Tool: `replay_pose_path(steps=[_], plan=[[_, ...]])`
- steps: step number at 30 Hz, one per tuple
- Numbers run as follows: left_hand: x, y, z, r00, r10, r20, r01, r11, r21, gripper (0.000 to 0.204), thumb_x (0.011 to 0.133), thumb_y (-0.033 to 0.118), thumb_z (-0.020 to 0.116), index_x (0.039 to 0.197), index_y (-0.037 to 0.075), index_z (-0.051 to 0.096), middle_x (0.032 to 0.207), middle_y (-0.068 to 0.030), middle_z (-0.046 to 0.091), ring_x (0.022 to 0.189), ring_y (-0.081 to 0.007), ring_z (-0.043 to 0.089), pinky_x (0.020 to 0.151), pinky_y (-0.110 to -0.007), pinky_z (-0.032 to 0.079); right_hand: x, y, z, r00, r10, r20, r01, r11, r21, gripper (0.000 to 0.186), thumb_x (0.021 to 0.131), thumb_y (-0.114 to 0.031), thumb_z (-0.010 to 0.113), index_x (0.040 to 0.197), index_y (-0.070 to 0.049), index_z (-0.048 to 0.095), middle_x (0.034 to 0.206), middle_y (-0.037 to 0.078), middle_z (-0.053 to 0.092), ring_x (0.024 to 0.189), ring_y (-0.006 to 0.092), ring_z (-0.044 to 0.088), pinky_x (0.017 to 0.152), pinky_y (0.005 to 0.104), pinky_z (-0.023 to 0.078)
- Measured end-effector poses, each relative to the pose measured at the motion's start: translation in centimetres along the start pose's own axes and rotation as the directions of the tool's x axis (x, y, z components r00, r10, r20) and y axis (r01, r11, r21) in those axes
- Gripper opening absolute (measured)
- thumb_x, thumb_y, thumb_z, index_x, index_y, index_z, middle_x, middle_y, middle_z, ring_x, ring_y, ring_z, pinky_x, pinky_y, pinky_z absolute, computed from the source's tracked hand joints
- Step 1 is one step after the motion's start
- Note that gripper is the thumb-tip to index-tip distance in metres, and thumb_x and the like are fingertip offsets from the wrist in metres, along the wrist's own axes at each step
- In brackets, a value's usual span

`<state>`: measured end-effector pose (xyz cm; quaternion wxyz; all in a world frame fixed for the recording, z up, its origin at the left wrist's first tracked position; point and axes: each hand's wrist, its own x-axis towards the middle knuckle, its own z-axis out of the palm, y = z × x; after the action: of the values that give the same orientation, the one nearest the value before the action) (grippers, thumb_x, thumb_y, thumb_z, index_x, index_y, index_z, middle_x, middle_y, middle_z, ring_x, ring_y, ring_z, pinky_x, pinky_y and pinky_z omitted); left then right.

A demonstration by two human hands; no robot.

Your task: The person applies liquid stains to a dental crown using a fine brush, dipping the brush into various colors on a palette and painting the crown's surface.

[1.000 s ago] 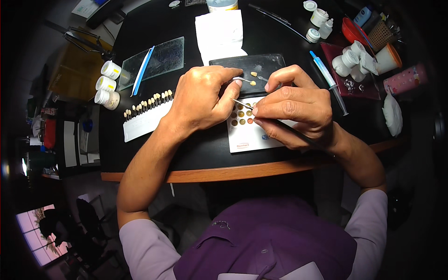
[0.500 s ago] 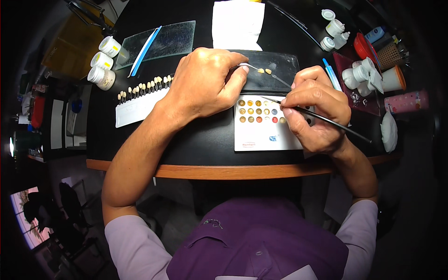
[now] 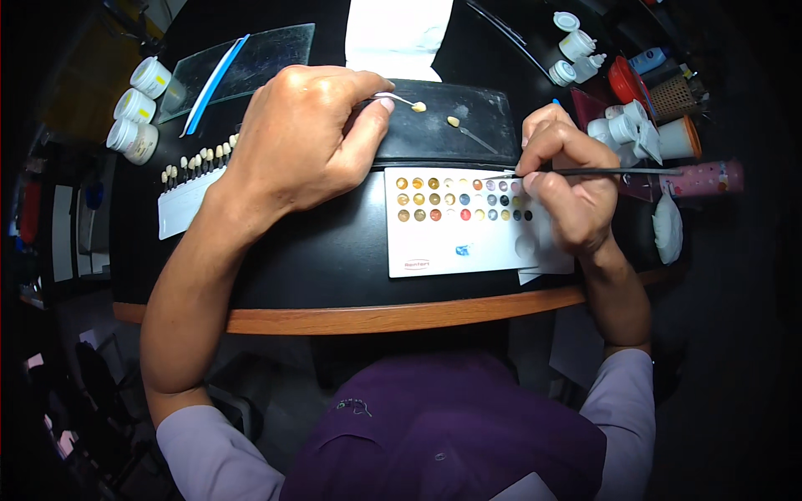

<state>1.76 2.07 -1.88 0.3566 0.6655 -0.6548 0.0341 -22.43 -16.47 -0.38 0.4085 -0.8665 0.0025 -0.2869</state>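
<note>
My left hand [image 3: 309,142] pinches a slim metal holder [image 3: 394,96], with a small tooth-shaped cream piece [image 3: 419,107] at its tip. That piece is above a dark slab [image 3: 426,142]. On the slab a second tooth-shaped piece [image 3: 453,122] sits at the end of a thin clear-grey stem [image 3: 478,140]. My right hand [image 3: 576,188] grips a fine brush [image 3: 622,171] by its dark handle, held nearly level. The brush tip is over the upper row of a white palette [image 3: 426,246], whose round wells hold yellow, brown, red, blue and dark colours. Whether the tip touches a well, I cannot tell.
A shade guide [image 3: 190,200] with a row of tooth tabs stands by my left forearm. Glass plate [image 3: 267,63], white jars [image 3: 132,140] and a blue-edged strip [image 3: 219,83] are at the left. White paper [image 3: 393,42] lies behind; small bottles [image 3: 576,46] and a red bowl [image 3: 626,82] stand right.
My left hand has moved the held tooth piece left, away from the other one. The brush tip has shifted right across the palette, and its handle has swung up to nearly level.
</note>
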Motion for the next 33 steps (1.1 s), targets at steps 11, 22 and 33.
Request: replay_pose_path(steps=[11,22,33], plan=[[0.3,0.5,-0.1,1.000,-0.015,0.013,0.016,0.999,-0.039,0.025,0.098,0.006,0.065,0.114,-0.008,0.080,0.085,-0.0197,0.078,0.070,-0.0222,0.073,0.065,-0.033,0.054,-0.3,0.8,-2.3,0.981,0.195,-0.022,-0.187,0.962,0.200,0.013,0.081,-0.003,0.052,0.070,0.000,0.060,0.071,0.004,0.054,0.066,0.0080,0.045,0.059,0.0294,0.034],[0.4,0.8,-0.2,0.997,-0.080,0.008,0.081,0.995,-0.059,0.026,0.095,0.012,0.067,0.106,-0.007,0.082,0.088,-0.0242,0.080,0.067,-0.0291,0.075,0.066,-0.037,0.057,-0.1,-0.2,-8.5,0.706,0.542,0.456,-0.525,0.833,-0.177,0.006,0.081,-0.008,0.069,0.080,-0.001,0.067,0.072,0.001,0.064,0.062,0.0056,0.055,0.056,0.0234,0.041],[0.2,0.4,-0.3,0.998,-0.046,0.034,0.048,0.998,-0.043,0.028,0.099,0.006,0.064,0.117,-0.009,0.079,0.086,-0.0192,0.077,0.068,-0.0181,0.069,0.062,-0.032,0.050,-0.2,0.8,-7.9,0.814,0.530,0.236,-0.508,0.848,-0.154,0.018,0.095,-0.017,0.084,0.089,-0.003,0.075,0.076,0.000,0.069,0.074,0.0073,0.065,0.066,0.0255,0.048]])
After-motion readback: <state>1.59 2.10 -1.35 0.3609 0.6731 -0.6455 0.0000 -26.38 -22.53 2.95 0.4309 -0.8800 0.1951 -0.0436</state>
